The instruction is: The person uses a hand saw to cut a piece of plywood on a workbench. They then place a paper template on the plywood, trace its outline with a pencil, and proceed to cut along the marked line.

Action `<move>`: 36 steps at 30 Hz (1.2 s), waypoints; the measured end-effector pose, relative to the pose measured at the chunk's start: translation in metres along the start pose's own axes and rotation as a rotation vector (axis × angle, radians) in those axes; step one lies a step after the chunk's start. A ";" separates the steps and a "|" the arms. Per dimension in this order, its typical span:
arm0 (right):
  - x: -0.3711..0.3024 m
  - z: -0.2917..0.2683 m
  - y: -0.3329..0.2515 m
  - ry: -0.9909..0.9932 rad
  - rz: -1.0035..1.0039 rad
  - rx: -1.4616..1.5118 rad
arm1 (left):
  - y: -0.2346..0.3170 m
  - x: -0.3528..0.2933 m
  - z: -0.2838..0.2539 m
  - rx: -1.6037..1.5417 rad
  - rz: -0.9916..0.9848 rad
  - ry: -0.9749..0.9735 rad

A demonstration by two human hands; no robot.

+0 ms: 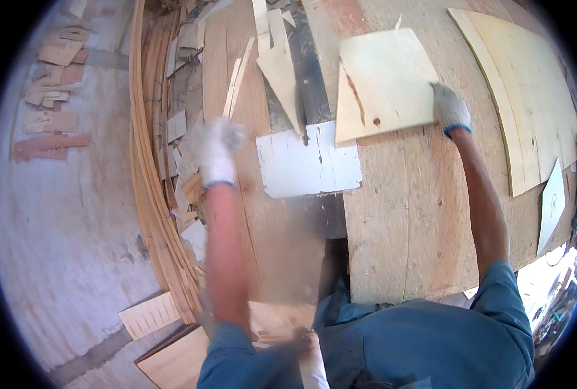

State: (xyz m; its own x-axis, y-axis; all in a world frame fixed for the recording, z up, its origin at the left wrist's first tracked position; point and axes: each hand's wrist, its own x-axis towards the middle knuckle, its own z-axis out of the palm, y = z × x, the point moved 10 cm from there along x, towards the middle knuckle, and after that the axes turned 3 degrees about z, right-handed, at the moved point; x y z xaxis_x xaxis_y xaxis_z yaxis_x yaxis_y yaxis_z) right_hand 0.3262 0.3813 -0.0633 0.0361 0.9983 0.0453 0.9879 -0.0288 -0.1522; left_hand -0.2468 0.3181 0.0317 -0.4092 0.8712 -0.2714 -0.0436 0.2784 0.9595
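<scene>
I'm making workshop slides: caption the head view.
Over a wooden worktop, the gloved right hand holds a pale board; the blurred left hand holds thin strips.

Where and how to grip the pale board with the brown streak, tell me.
Pinch the board at its right edge, near the lower corner, probably best from the right: it is a flat, thin sheet, and the right hand holds it there.

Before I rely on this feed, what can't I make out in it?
All in the head view:
Left hand: its fingers, and whether they grip the thin wood pieces; motion blur.
Right hand: any fingers beneath the pale board; the board hides them.
Long wood strips: far ends; cut off by the top edge.
Dark gap: its bottom; lost in shadow.
</scene>
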 end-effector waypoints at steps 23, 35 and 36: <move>-0.062 -0.015 0.016 0.049 0.246 0.058 | -0.011 0.210 0.232 1.555 0.164 -0.526; -0.066 -0.005 0.033 -0.079 0.516 0.161 | 0.071 0.219 0.181 1.533 0.667 -0.133; -0.063 -0.004 0.030 -0.086 0.516 0.163 | 0.091 0.241 0.172 1.596 0.691 -0.198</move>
State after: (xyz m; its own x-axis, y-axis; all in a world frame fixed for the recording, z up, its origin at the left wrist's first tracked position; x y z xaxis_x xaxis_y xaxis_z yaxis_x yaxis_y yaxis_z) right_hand 0.3546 0.3169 -0.0672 0.4909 0.8571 -0.1560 0.8085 -0.5149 -0.2848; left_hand -0.1928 0.6232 0.0408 0.1485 0.9889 -0.0019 0.9855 -0.1481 -0.0829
